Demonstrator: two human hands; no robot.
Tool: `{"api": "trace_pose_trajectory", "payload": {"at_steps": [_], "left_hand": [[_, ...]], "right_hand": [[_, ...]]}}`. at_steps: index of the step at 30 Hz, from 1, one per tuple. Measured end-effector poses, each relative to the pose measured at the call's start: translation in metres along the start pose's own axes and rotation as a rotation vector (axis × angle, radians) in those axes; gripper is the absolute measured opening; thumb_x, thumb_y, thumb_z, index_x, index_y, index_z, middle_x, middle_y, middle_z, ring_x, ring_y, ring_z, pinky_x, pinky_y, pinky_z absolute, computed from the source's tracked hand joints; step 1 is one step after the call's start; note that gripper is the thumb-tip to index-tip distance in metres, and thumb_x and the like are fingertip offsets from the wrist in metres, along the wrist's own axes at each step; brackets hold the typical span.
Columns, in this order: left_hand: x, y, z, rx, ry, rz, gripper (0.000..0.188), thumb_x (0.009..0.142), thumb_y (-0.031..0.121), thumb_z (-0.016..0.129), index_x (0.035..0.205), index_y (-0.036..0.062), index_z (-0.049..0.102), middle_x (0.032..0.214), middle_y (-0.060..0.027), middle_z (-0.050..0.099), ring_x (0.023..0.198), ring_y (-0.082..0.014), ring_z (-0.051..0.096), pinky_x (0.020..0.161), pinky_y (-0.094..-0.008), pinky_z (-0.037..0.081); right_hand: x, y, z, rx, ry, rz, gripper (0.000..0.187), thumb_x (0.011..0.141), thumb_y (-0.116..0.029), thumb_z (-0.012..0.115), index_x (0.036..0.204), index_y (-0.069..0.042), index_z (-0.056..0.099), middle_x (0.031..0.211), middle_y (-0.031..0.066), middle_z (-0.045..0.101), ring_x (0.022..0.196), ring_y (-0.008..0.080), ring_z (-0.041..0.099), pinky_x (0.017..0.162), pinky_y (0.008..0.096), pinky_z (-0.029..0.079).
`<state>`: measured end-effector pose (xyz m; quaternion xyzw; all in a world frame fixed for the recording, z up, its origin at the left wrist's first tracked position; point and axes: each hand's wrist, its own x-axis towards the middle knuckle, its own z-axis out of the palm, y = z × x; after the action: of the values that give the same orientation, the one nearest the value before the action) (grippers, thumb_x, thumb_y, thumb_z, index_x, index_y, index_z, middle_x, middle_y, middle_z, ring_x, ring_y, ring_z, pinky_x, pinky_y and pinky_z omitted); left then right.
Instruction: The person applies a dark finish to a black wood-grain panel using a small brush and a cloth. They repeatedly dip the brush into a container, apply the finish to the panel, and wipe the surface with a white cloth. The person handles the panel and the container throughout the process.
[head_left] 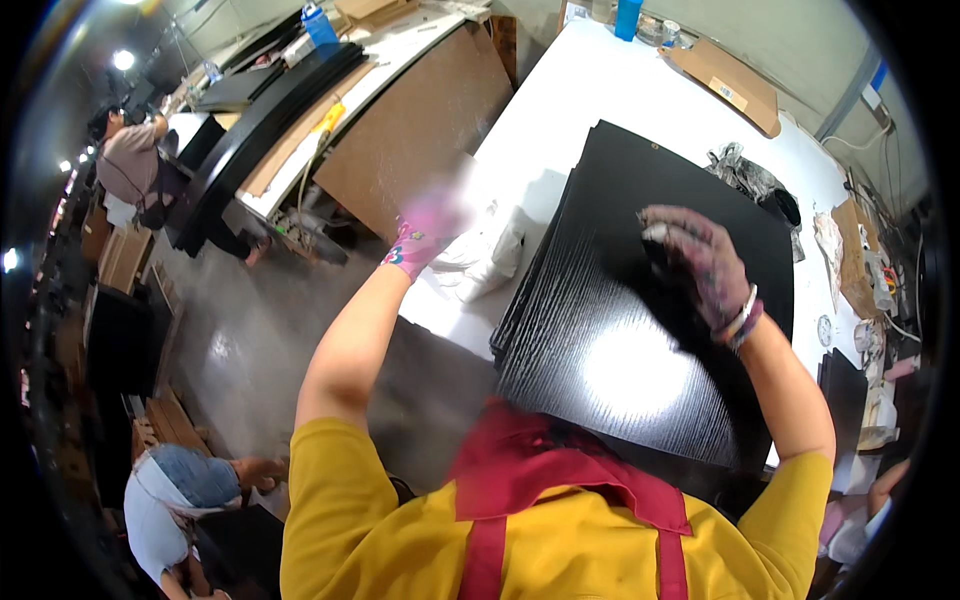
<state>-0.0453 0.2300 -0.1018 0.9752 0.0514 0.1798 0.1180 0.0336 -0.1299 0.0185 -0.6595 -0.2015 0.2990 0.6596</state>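
Note:
A stack of black wood-grain panels [620, 300] lies in front of me on a white table [535, 110], its top glossy with a bright reflection. My right hand [697, 260], in a stained, dark-smudged glove, is over the upper right part of the top panel. Its fingers are curled together, with a small whitish patch at the tips; what they hold, if anything, I cannot make out. My left hand [435, 222] wears a pink patterned glove and is blurred by motion at the table's left edge. Just right of it lies a crumpled white cloth [490, 255].
Crumpled dark plastic [750, 180] lies beyond the stack, near a flattened cardboard piece [725, 85] and a blue bottle [628, 18]. Left stands another workbench with black curved boards [270, 130] and a brown board [420, 125] leaning against it. Other people work at far left and lower left.

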Motion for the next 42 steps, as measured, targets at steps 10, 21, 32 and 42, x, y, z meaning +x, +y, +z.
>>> {"api": "trace_pose_trajectory", "payload": {"at_steps": [10,21,32,42], "left_hand": [[-0.049,0.060,-0.090,-0.262,-0.008,-0.119,0.057,0.088,0.033,0.070,0.133,0.0041,0.053,0.120,-0.0215,0.061,0.109,-0.0354,0.061,0.094,-0.0417,0.048],[-0.101,0.044,-0.158,0.015,-0.545,0.013,0.051,0.081,0.023,0.068,0.132,0.0206,0.060,0.109,-0.0163,0.059,0.108,-0.0346,0.057,0.096,-0.0436,0.046],[-0.040,0.012,0.033,-0.181,-0.243,-0.013,0.052,0.088,0.030,0.065,0.136,0.0160,0.054,0.122,-0.0211,0.060,0.119,-0.0369,0.054,0.101,-0.0429,0.042],[-0.046,0.085,0.009,-0.802,-0.382,0.011,0.067,0.096,0.029,0.061,0.147,-0.0018,0.030,0.138,-0.0199,0.048,0.124,-0.0264,0.052,0.103,-0.0346,0.043]], "right_hand": [[0.034,0.034,0.009,-0.022,-0.080,-0.201,0.029,0.095,-0.019,0.058,0.118,-0.001,0.064,0.105,0.0026,0.067,0.087,0.0079,0.060,0.077,0.0195,0.047],[0.047,0.031,-0.006,0.034,-0.245,-0.048,0.034,0.094,-0.017,0.063,0.124,-0.002,0.061,0.115,0.0036,0.064,0.100,0.0100,0.059,0.092,0.0233,0.046],[0.106,-0.009,0.036,-1.198,-0.362,-0.628,0.024,0.083,-0.004,0.064,0.107,-0.010,0.066,0.100,0.0079,0.066,0.092,0.0266,0.064,0.082,0.0345,0.052],[0.118,0.000,0.037,-1.173,-0.379,-0.755,0.017,0.076,-0.001,0.064,0.091,-0.010,0.067,0.087,0.0099,0.063,0.082,0.0292,0.063,0.072,0.0371,0.051]]}}
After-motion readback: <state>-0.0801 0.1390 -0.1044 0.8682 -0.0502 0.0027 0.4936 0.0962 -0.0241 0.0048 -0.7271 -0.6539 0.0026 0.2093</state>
